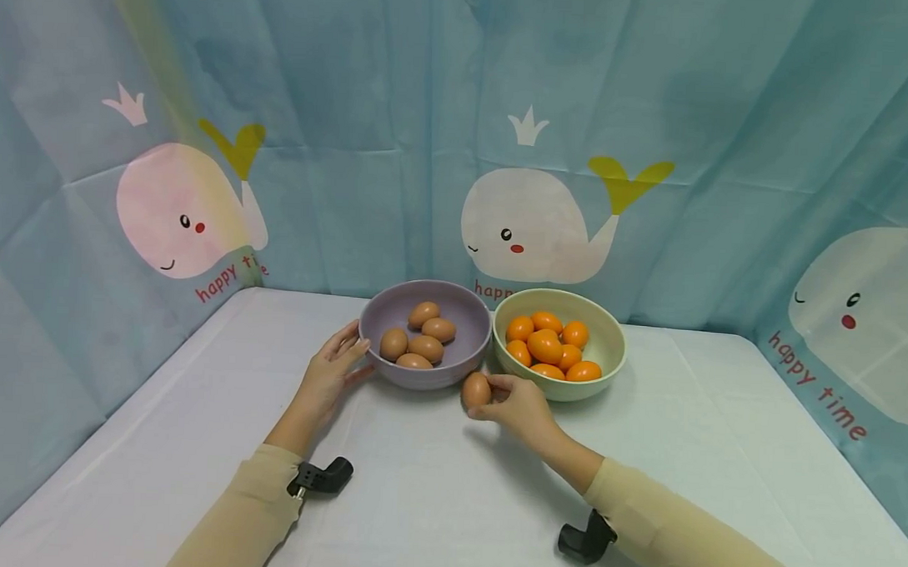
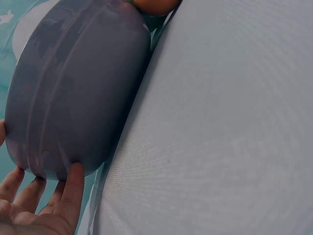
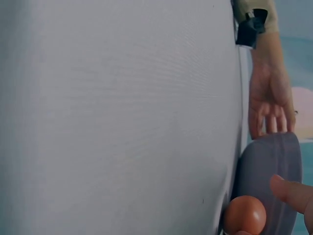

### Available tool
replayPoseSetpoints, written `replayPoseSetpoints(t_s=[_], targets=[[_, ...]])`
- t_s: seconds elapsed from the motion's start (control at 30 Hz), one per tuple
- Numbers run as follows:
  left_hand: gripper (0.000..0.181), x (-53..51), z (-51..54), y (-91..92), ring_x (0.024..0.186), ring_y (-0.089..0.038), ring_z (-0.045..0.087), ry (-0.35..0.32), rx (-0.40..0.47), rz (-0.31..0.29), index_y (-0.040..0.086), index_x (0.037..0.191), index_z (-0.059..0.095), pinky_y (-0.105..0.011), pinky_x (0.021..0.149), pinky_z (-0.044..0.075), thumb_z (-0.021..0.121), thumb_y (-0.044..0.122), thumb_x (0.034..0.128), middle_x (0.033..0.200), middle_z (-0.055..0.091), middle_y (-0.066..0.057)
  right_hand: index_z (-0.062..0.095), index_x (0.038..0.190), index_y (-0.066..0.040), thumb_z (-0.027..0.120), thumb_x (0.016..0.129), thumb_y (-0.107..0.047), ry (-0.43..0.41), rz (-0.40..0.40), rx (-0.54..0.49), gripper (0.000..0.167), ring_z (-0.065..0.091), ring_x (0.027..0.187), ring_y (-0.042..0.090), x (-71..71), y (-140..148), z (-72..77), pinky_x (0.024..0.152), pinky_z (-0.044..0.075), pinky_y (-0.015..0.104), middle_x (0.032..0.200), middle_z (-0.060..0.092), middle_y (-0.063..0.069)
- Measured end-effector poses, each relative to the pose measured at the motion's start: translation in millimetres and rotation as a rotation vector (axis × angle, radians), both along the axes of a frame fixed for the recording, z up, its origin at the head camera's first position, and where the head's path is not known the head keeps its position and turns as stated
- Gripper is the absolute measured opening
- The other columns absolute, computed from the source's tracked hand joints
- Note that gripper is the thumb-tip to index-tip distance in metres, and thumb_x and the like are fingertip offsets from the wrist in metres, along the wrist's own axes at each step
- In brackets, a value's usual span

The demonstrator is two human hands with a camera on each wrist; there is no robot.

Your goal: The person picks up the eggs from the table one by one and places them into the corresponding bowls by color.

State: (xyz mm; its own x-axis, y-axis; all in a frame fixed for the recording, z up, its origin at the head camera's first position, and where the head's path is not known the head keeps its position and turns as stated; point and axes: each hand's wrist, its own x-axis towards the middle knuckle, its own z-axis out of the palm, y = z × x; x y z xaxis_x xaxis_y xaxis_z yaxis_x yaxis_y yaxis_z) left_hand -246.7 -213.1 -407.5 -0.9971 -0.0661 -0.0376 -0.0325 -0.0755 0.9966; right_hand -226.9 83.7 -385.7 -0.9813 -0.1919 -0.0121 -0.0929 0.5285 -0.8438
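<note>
A purple bowl [image 1: 463, 342] holds several brown eggs [image 1: 426, 348]. At its left side my left hand [image 1: 329, 378] rests fingertips against the outer wall, with the fingers [image 2: 73, 188] extended in the left wrist view. In front of the bowl, low over the table or touching it, my right hand [image 1: 523, 409] holds another brown egg [image 1: 476, 391] between thumb and fingers. That egg [image 3: 247, 214] sits beside the purple bowl's wall in the right wrist view, where most of the hand is cut off. Whether it touches the table I cannot tell.
Close to the purple bowl on the right stands a light green bowl [image 1: 611, 347] with several small orange fruits [image 1: 545, 347]. Both are near the back of the white-covered table [image 1: 417, 491]. A blue whale-print curtain [image 1: 367, 205] hangs behind.
</note>
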Motion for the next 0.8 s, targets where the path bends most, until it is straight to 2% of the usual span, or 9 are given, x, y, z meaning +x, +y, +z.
replayPoseSetpoints(t_s=[0.23,0.5,0.63,0.8], targets=[[0.066,-1.6,-2.3,-0.6,0.151,-0.019,0.03,-0.007,-0.009,0.007,0.019,0.158,0.026,-0.037,0.11,0.05,0.057,0.03,0.1017,0.167,0.022,0.001,0.065,0.122,0.008,0.084,0.077,-0.01,0.029,-0.027,-0.004,0.052,0.068,0.105,0.026,-6.6,-7,-7.6,0.094,0.059,0.041,0.118,0.071,0.02],[0.063,-1.4,-1.0,0.5,0.151,-0.021,0.031,-0.006,-0.014,0.014,0.018,0.159,0.026,-0.04,0.112,0.048,0.055,0.025,0.1033,0.166,0.023,-0.001,0.068,0.116,0.007,0.083,0.075,-0.005,0.048,-0.033,-0.033,0.044,0.069,0.099,0.024,-3.5,-13,-9.4,0.087,0.061,0.037,0.111,0.073,0.019],[0.063,-1.1,-0.9,0.5,0.15,-0.019,0.031,-0.007,-0.003,0.011,0.018,0.159,0.026,-0.041,0.113,0.047,0.055,0.026,0.1029,0.166,0.023,0.0,0.069,0.117,0.006,0.082,0.076,-0.005,0.02,-0.042,-0.062,0.044,0.069,0.099,0.024,0.3,-11,-4.2,0.087,0.061,0.036,0.111,0.073,0.018],[0.063,-0.7,-1.1,-0.1,0.15,-0.019,0.031,-0.001,-0.003,0.008,0.018,0.159,0.025,-0.042,0.114,0.046,0.055,0.027,0.1031,0.166,0.022,0.0,0.069,0.119,0.002,0.081,0.076,-0.006,-0.045,-0.063,-0.121,0.045,0.069,0.102,0.023,7.3,-6,10.9,0.089,0.061,0.035,0.113,0.074,0.016]])
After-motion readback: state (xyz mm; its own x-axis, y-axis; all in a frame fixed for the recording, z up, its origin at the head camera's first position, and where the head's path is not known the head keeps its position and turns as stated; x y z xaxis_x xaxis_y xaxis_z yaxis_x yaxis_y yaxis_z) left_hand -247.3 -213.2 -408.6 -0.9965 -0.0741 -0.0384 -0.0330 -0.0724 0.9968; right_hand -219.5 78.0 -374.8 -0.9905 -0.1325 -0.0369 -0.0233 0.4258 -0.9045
